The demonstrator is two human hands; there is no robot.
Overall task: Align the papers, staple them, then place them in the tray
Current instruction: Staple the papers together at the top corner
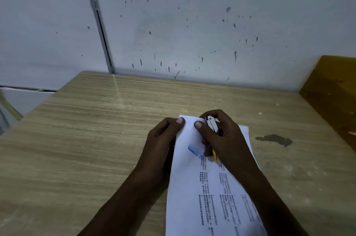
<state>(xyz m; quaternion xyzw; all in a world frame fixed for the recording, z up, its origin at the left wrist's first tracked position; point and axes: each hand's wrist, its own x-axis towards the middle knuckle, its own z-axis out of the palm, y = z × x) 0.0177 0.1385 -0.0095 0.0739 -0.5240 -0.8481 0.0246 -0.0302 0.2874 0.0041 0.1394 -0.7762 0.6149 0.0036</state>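
A stack of white printed papers (194, 187), with a blue heading and columns of dark text, lies on the wooden table (96, 130), its far edge away from me. My left hand (163, 139) pinches the papers' far left corner, thumb on top. My right hand (221, 139) is closed around a stapler (212, 125) with a metal top and a yellow part showing under the palm. The stapler sits over the papers' far edge, and my right thumb presses on the sheet beside it. The stapler's lower jaw is hidden.
A yellow-orange tray or box (333, 93) stands at the table's right edge. A dark stain (275, 139) marks the tabletop right of the papers. A pale speckled wall (192, 24) rises behind the table. The table's left edge runs diagonally at left.
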